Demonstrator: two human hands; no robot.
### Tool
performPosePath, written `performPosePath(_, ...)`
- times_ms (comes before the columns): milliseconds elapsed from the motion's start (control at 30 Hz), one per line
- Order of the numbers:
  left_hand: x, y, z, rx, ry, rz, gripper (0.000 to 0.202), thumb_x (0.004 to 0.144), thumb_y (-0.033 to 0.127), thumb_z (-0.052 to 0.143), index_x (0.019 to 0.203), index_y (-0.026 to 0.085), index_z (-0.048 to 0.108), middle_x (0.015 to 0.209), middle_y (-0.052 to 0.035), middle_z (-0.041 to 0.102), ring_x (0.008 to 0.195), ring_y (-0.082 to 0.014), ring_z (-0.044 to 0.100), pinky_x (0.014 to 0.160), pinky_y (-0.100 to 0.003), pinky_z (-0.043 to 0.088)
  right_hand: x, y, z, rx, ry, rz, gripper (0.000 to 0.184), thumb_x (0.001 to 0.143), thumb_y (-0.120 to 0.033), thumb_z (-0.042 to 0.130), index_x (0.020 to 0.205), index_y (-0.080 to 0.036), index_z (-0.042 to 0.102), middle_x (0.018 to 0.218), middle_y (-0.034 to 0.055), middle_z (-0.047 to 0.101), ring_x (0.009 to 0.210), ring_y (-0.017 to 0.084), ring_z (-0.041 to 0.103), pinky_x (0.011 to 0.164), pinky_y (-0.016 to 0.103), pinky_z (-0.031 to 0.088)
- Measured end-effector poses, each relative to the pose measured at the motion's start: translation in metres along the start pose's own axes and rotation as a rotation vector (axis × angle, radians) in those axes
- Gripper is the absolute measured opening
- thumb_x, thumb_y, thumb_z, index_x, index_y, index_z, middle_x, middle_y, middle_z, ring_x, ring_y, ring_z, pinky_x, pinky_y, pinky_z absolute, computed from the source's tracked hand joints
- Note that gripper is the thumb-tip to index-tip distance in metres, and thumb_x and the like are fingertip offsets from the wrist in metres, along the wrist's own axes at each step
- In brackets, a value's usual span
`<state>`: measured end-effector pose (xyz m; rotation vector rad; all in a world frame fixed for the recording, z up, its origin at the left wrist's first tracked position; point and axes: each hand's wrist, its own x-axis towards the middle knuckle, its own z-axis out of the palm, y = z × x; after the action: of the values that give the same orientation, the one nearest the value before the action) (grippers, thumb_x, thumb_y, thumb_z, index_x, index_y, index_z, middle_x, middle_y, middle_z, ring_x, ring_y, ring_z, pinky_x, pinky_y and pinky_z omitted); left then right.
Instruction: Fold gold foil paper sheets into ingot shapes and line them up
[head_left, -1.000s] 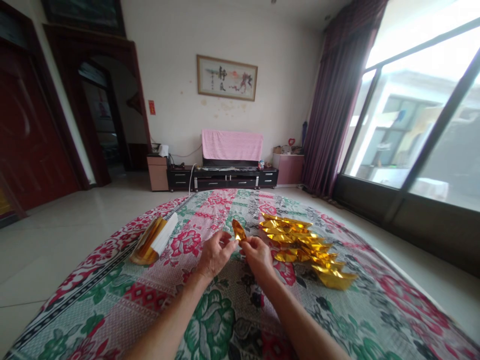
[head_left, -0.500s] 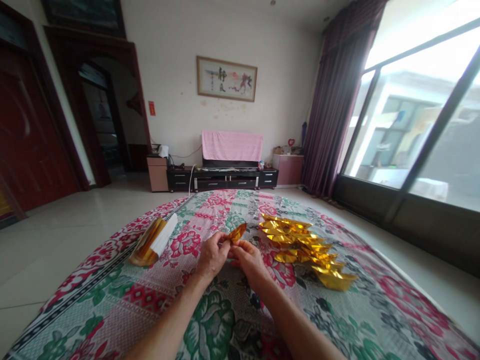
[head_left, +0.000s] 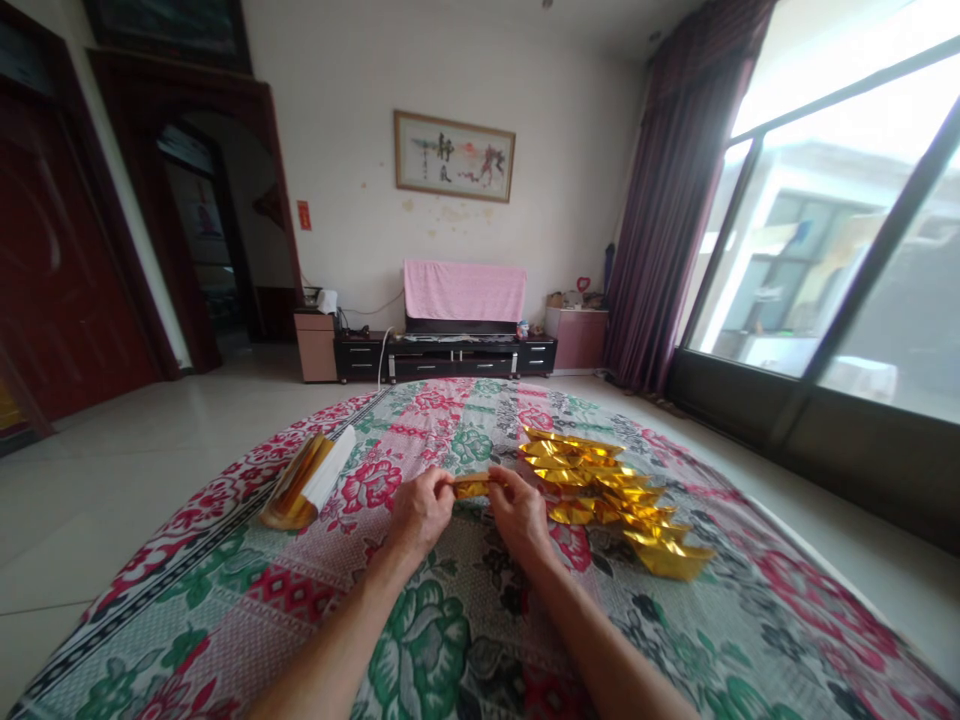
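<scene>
My left hand (head_left: 421, 510) and my right hand (head_left: 519, 512) are side by side over a floral cloth (head_left: 450, 640), fingers pinched. Between them they hold a small folded piece of gold foil paper (head_left: 472, 488), lying level from one hand to the other. Just right of my right hand is a pile of several folded gold foil pieces (head_left: 607, 495), running away to the front right. A stack of flat gold foil sheets (head_left: 304, 482) with a white backing lies on the cloth to the left of my left hand.
The cloth covers a pale tiled floor (head_left: 97, 490). A low dark TV cabinet (head_left: 450, 355) with a pink cover stands at the far wall. Dark doors (head_left: 60, 260) are on the left; large windows with a purple curtain (head_left: 667, 200) are on the right.
The gold piece stood upright between my fingertips, then tilted, and now lies flat and level between both hands. My hands have closed in on its two ends.
</scene>
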<state>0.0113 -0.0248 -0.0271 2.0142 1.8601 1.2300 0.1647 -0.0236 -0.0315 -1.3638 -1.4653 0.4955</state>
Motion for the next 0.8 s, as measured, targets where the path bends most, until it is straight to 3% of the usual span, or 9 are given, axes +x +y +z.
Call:
performPosePath(233,0.003,-0.003,0.003,-0.091,0.025,0.012,0.025,0.076,0.018,0.048,0.089,0.021,0.069,0.087,-0.0020,0.072,0.081,-0.0148,0.066,0.076,-0.023,0.048,0.003,0.006,0.002,-0.020,0.013,0.004,0.033,0.077,-0.036,0.045,0.090,-0.020,0.071,0.075,0.0027,0.070,0.063,0.016,0.063,0.058,0.023,0.047)
performPosePath(433,0.007,-0.012,0.004,-0.029,0.041,-0.006,0.031,0.078,0.017,0.043,0.092,0.020,0.070,0.091,-0.0052,0.072,0.085,-0.0168,0.065,0.080,-0.024,0.048,-0.010,-0.014,-0.002,-0.164,-0.016,-0.173,0.031,0.083,-0.031,0.043,0.088,-0.022,0.071,0.063,-0.0009,0.068,0.059,0.013,0.061,0.059,0.017,0.040)
performPosePath(533,0.006,-0.011,0.003,-0.002,0.039,-0.016,0.031,0.078,0.017,0.044,0.093,0.019,0.070,0.090,-0.0062,0.072,0.085,-0.0179,0.065,0.079,-0.025,0.048,-0.013,-0.019,-0.003,-0.209,-0.018,-0.241,0.031,0.084,-0.029,0.041,0.088,-0.023,0.071,0.068,-0.0004,0.069,0.065,0.013,0.063,0.061,0.016,0.039)
performPosePath(633,0.005,-0.006,0.002,-0.007,0.056,-0.022,0.030,0.077,0.016,0.045,0.091,0.019,0.071,0.087,-0.0058,0.072,0.083,-0.0178,0.065,0.078,-0.025,0.048,-0.012,-0.017,-0.003,-0.216,0.012,-0.227,0.031,0.084,-0.029,0.040,0.088,-0.022,0.070,0.078,0.0023,0.070,0.071,0.014,0.064,0.064,0.018,0.040)
performPosePath(800,0.004,0.000,0.001,-0.050,0.097,0.012,0.028,0.076,0.016,0.045,0.086,0.021,0.071,0.081,-0.0029,0.072,0.077,-0.0151,0.065,0.074,-0.022,0.048,-0.010,-0.009,0.000,-0.227,-0.003,-0.141,0.031,0.084,-0.029,0.038,0.094,-0.021,0.066,0.076,0.0031,0.070,0.071,0.017,0.065,0.063,0.021,0.043)
